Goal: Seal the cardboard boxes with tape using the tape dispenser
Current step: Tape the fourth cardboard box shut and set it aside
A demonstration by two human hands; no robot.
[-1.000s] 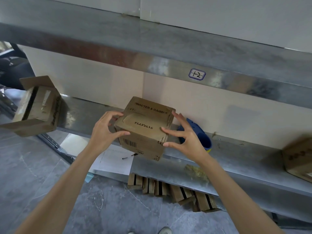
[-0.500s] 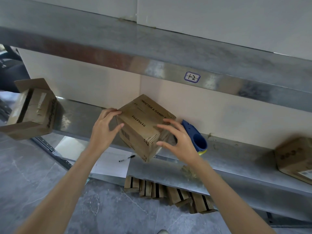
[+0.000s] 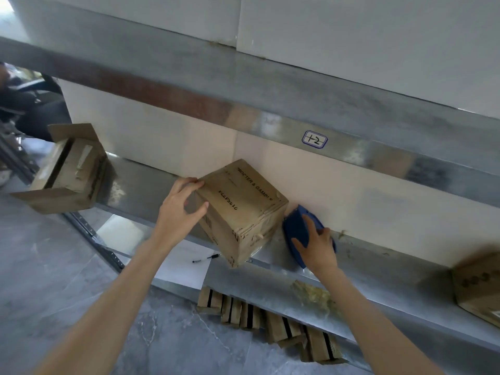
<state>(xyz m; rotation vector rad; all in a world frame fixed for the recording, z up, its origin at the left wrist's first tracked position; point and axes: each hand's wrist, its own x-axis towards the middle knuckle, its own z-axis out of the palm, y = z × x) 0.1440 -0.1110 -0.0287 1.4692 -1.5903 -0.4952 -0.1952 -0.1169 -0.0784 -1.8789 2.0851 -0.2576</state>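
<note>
A small brown cardboard box [image 3: 243, 209] with black print stands on the metal shelf [image 3: 378, 269], turned cornerwise with one corner over the front edge. My left hand [image 3: 181, 209] grips its left upper corner, thumb on the near face. Right of the box lies the blue tape dispenser [image 3: 297, 228] against the wall. My right hand [image 3: 316, 247] lies on the dispenser with its fingers curled over the body.
An open cardboard box [image 3: 67, 171] sits at the shelf's left end, another box [image 3: 479, 288] at the right edge. A paper sheet with a pen [image 3: 207, 259] lies below the shelf. Flattened cartons [image 3: 270, 320] stand on the floor. An upper shelf beam [image 3: 270, 117] hangs overhead.
The box was turned and set down on the shelf. My right hand left the box and moved right onto the blue dispenser. My left hand stays on the box.
</note>
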